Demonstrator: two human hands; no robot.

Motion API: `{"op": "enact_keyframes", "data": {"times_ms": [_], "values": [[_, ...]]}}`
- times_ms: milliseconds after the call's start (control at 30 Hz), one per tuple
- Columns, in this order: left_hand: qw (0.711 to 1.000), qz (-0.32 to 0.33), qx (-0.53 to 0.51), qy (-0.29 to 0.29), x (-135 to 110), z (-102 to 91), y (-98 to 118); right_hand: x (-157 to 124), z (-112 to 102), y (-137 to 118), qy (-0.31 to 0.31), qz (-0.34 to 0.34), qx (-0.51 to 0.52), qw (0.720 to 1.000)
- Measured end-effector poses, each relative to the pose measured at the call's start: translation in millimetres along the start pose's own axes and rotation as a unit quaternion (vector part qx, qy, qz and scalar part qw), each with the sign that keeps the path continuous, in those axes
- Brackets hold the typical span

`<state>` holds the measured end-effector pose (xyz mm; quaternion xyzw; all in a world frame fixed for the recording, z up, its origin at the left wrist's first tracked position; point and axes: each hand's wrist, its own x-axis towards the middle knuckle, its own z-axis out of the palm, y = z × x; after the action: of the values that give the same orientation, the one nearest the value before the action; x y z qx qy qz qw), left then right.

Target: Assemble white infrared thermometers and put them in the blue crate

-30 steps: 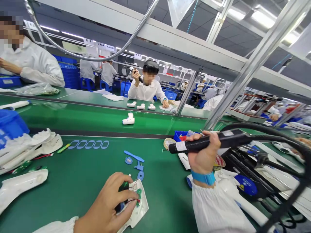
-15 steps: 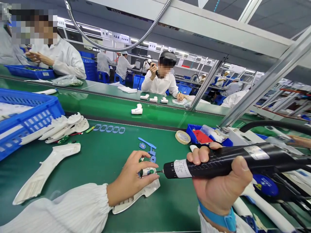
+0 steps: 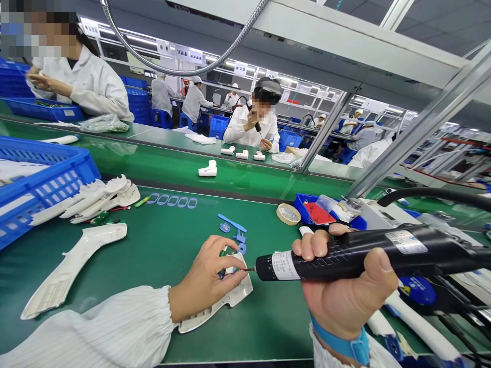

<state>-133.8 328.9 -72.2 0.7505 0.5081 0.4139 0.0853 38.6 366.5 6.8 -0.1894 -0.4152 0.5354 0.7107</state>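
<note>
On the head view, my left hand [image 3: 209, 278] stays clamped on the white housing [image 3: 230, 299] near the green bench's [image 3: 161, 245] front edge. My right hand [image 3: 345, 294] grips the electric screwdriver [image 3: 364, 253], its bit barely closer. The white piece [image 3: 207, 169] on the conveyor [image 3: 153, 171] has drifted left.

Gripping a black driver [image 3: 422, 250] level in the right hand [image 3: 345, 301], with the bit tip touching the inside of a white shell [image 3: 230, 299]. Pinning that shell to the green mat [image 3: 161, 255] with the left hand [image 3: 207, 281], fingertips pinching right at the bit. Looking just beyond the shell at small blue parts [image 3: 232, 225], and farther beyond at blue rings [image 3: 172, 202]. Looking left of the shell at a spare shell [image 3: 72, 266], a shell pile [image 3: 99, 197] and a blue basket [image 3: 49, 184]. Looking right of and beyond the shell at a tape roll [image 3: 288, 214] beside a blue tray [image 3: 301, 202]. Facing a person [image 3: 251, 128] in white, far beyond the shell.
</note>
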Motion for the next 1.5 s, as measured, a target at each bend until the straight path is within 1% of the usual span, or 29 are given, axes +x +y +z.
{"op": "enact_keyframes", "data": {"times_ms": [100,233,333,533,800,1000,1233,1333,1500], "values": [[1.000,0.005,0.000,-0.002,-1.0,0.1,-1.7,-0.2,0.9,-2.1,0.002,-0.003,-0.001,1.000],[1.000,0.004,0.007,-0.028,-2.6,-0.9,-2.9,-0.6,0.5,-4.9,0.016,-0.006,-0.001,1.000],[0.999,0.002,0.002,-0.037,-2.6,-1.2,-2.2,-1.1,-0.8,-5.5,0.021,-0.004,0.000,1.000],[1.000,0.008,-0.022,-0.020,-1.0,-0.1,-0.9,-2.4,-0.4,-5.6,0.021,-0.001,0.009,1.000],[0.998,0.063,0.025,0.006,-1.0,-0.2,-3.0,-2.9,-0.1,-7.3,0.011,0.001,0.006,1.000],[0.997,0.071,0.023,0.013,-1.5,0.0,-4.2,-5.3,0.5,-10.3,0.014,0.006,0.017,1.000],[0.996,0.079,0.033,0.005,-1.9,-0.1,-3.8,-6.7,0.9,-10.0,-0.011,0.005,0.016,1.000],[0.994,0.093,0.050,-0.004,-2.6,-0.1,-3.6,-7.2,1.1,-8.6,-0.025,0.002,0.013,1.000],[0.990,0.113,0.086,-0.016,-3.0,-1.1,-1.1,-11.6,2.8,-6.9,-0.081,-0.018,0.006,0.997]]}}
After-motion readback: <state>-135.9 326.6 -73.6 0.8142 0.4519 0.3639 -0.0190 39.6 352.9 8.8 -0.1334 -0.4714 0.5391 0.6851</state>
